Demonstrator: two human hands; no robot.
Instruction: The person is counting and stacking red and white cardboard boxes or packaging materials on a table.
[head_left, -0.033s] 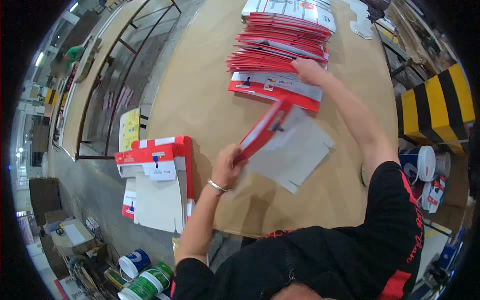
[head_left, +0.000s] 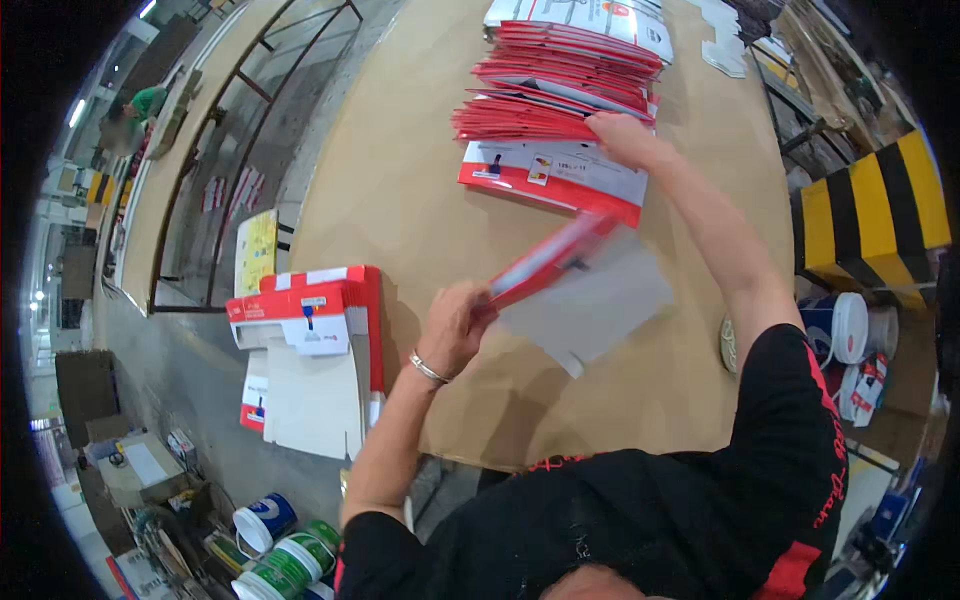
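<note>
My left hand (head_left: 457,325), with a silver bracelet at the wrist, is closed on the near left corner of a red-and-white cardboard carton blank (head_left: 540,268). Its plain grey flap (head_left: 605,300) spreads to the right above the table, blurred by motion. Farther off, a row of flat red-and-white cartons (head_left: 530,120) leans in an overlapping stack. The fingers of my right hand (head_left: 622,138) are closed at the stack's near right edge, their tips partly hidden. In front of them one carton (head_left: 555,180) lies with its printed face up.
The table has a brown paper-like top (head_left: 400,150). At its left edge sits a pile of carton blanks (head_left: 310,385). A yellow-and-black striped block (head_left: 875,220) and buckets (head_left: 850,328) stand right; more buckets (head_left: 285,570) stand lower left. Another person (head_left: 135,120) is far left.
The carton blank in my left hand has swung slightly, its far end moving right and its grey flap lifting away. My right hand stays at the stack, shifted very slightly.
</note>
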